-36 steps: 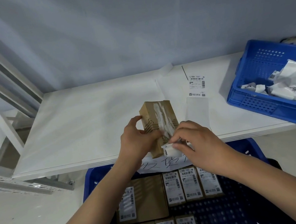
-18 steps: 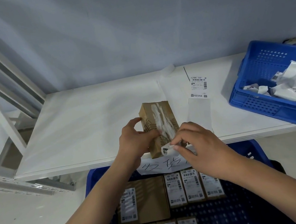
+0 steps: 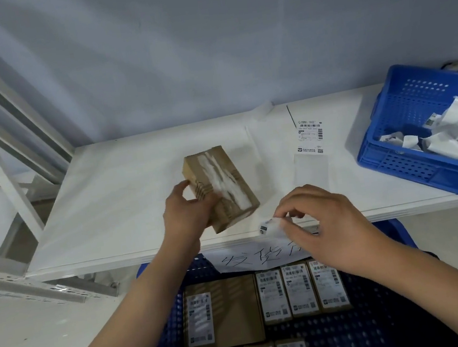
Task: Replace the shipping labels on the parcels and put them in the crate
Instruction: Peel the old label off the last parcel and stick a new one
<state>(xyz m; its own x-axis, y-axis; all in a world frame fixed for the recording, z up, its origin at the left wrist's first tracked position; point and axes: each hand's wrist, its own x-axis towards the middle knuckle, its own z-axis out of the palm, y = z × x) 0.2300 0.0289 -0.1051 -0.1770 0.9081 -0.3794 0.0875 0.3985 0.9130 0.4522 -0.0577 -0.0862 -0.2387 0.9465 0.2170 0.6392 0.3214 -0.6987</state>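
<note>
A brown cardboard parcel (image 3: 220, 184) lies on the white table (image 3: 114, 200), its top streaked with white label residue. My left hand (image 3: 188, 215) grips its near left side. My right hand (image 3: 320, 224) is off the parcel to the right, near the table's front edge, pinching a crumpled peeled label (image 3: 269, 226). A fresh shipping label (image 3: 310, 136) lies flat on the table behind my right hand. Below the table edge a dark blue crate (image 3: 367, 327) holds several labelled parcels (image 3: 298, 289).
A blue crate (image 3: 411, 149) at the table's right end holds several crumpled old labels. A white sheet with handwriting (image 3: 259, 256) hangs at the near crate's far edge. White shelf struts (image 3: 1, 116) rise on the left. A grey wall stands behind.
My right hand has pulled the old label free of the parcel and moved right with it. The parcel has turned slightly under my left hand.
</note>
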